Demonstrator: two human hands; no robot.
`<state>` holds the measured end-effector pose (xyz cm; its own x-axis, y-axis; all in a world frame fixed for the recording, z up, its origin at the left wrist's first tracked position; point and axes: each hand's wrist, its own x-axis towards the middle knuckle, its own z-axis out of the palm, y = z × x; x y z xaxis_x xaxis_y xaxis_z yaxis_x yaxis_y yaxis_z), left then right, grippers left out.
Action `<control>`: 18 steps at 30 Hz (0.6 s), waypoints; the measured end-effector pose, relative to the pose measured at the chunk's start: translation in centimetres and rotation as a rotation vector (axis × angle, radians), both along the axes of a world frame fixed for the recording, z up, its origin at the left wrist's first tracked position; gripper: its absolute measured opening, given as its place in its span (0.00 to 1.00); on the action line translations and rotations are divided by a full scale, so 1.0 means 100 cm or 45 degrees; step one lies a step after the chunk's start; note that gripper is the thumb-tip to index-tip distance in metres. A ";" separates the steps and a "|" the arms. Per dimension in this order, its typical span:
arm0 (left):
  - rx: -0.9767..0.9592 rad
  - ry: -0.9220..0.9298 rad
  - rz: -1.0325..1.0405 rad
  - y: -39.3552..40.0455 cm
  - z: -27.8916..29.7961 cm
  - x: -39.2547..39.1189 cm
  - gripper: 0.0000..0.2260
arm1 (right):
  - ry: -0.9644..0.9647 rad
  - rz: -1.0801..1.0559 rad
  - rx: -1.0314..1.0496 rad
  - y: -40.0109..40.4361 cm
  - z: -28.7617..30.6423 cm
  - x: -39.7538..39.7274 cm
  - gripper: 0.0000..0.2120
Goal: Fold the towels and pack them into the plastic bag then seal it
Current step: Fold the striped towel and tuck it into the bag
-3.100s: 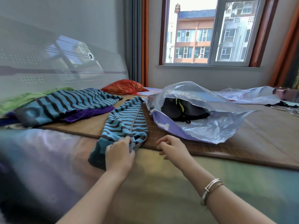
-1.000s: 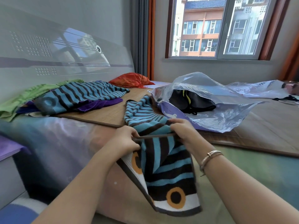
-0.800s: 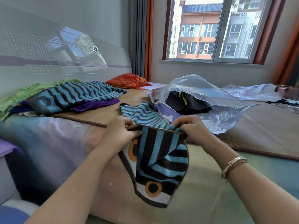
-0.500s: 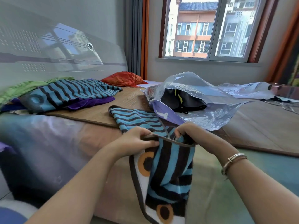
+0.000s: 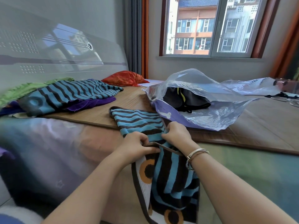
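Head view: bamboo mat [image 5: 129,101], window [image 5: 212,26].

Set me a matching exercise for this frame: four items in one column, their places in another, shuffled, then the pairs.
Items:
1. blue and black striped towel with orange circles
2. clear plastic bag
3. crumpled orange cloth
4. purple towel

Places:
A. far end of the bed, by the curtain
B. held by both hands, hanging over the bed edge
C. under another striped towel
D. on the mat, holding dark clothing

Pairs: 1-B, 2-D, 3-A, 4-C
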<state>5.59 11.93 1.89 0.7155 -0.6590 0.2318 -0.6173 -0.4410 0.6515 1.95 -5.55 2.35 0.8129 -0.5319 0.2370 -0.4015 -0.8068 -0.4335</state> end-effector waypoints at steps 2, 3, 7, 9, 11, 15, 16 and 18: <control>-0.047 -0.061 0.156 0.002 0.005 0.001 0.24 | -0.193 0.130 0.009 0.002 0.006 0.001 0.13; -0.059 -0.050 0.194 0.002 0.009 0.000 0.25 | -0.296 0.235 0.051 0.004 0.011 -0.001 0.15; -0.127 0.097 0.066 0.005 0.027 -0.006 0.17 | -0.553 0.630 0.639 0.004 0.027 -0.022 0.19; -0.151 0.229 -0.063 0.011 0.037 -0.013 0.12 | -0.616 0.667 0.760 -0.002 0.031 -0.038 0.19; -0.122 0.302 -0.194 0.016 0.045 -0.020 0.08 | -0.711 0.617 0.834 -0.010 0.036 -0.055 0.17; -0.129 0.237 -0.300 0.018 0.053 -0.028 0.02 | -0.819 0.588 1.019 -0.020 0.040 -0.084 0.17; -0.155 0.209 -0.305 0.016 0.053 -0.028 0.02 | -0.799 0.595 1.054 -0.022 0.039 -0.088 0.14; -0.182 0.146 -0.317 0.006 0.047 -0.029 0.02 | -0.754 0.556 1.174 -0.024 0.040 -0.095 0.08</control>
